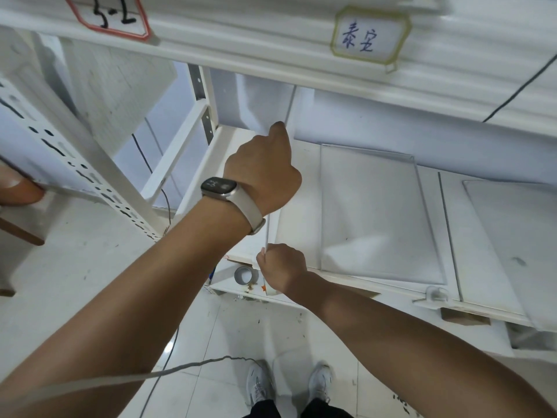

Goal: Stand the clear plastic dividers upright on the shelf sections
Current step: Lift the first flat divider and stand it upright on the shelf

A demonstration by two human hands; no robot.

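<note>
Left hand (265, 170) grips the upright clear plastic divider's (266, 233) far end, right hand (281, 267) pinches its near edge, likely steadying it square on the white metal shelf (304, 188).

Left hand (262, 170): gripping upright divider (272, 116) near its far end (watch on wrist)
Right hand (281, 267): pinching its front edge
Shelf (304, 188): two more dividers (376, 212) lying flat
</note>
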